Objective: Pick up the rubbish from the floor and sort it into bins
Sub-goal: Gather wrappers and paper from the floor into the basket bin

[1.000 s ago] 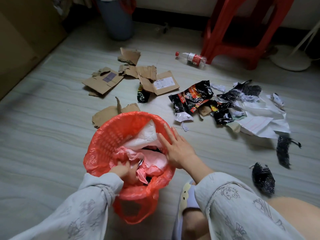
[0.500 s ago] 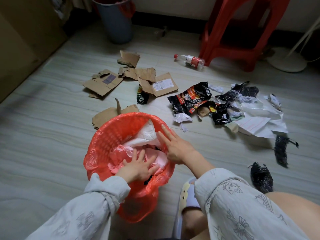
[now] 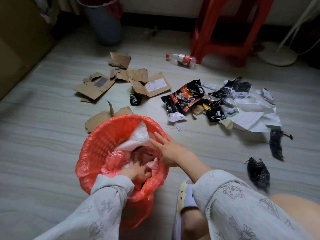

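We are pressing rubbish down into the red-lined bin (image 3: 97,146).

Our left hand (image 3: 138,172) is reaching inside among pink and white wrappers (image 3: 138,139), its grasp impossible to tell; our right hand (image 3: 168,149) is resting released, fingers spread, on the rim. Cardboard pieces (image 3: 155,84), black snack packets (image 3: 183,97) and a plastic bottle (image 3: 181,58) are lying on the floor (image 3: 43,135) beyond.

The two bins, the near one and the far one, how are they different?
The near bin has an orange bag lining it, while the far bin is grey-blue with a red bag. The near bin holds white and pink rubbish and both hands, the left hand and right hand; the far bin stands alone by the wall. Both are bag-lined.
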Action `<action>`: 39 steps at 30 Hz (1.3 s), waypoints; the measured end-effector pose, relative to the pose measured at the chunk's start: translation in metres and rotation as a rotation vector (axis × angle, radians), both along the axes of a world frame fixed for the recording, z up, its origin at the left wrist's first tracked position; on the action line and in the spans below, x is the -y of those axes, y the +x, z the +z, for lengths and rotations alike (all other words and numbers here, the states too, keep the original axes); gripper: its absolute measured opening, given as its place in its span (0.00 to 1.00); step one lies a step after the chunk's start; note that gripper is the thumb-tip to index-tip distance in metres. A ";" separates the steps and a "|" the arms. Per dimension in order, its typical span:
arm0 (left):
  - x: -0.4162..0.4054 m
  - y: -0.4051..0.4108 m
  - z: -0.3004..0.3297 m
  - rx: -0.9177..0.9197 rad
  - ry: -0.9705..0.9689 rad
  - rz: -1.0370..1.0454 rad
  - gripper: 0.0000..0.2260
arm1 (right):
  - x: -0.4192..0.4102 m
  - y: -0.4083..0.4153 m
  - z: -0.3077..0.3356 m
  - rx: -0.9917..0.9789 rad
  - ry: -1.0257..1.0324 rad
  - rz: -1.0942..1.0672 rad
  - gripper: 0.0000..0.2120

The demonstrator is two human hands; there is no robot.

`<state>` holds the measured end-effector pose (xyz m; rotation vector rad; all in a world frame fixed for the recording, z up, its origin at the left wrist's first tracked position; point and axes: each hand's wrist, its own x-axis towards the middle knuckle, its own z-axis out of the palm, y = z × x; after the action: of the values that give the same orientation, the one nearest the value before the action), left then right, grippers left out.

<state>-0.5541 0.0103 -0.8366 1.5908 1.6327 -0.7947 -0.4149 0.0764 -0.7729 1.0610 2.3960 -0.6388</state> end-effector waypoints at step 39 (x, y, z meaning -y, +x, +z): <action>-0.206 0.346 -0.064 0.387 0.192 -0.330 0.23 | -0.051 0.395 -0.147 0.162 -0.223 -0.741 0.50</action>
<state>-0.2084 0.2165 -0.9009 2.0383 1.2143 -0.4564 -0.0203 0.1271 -0.9200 1.8188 1.7018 -0.9815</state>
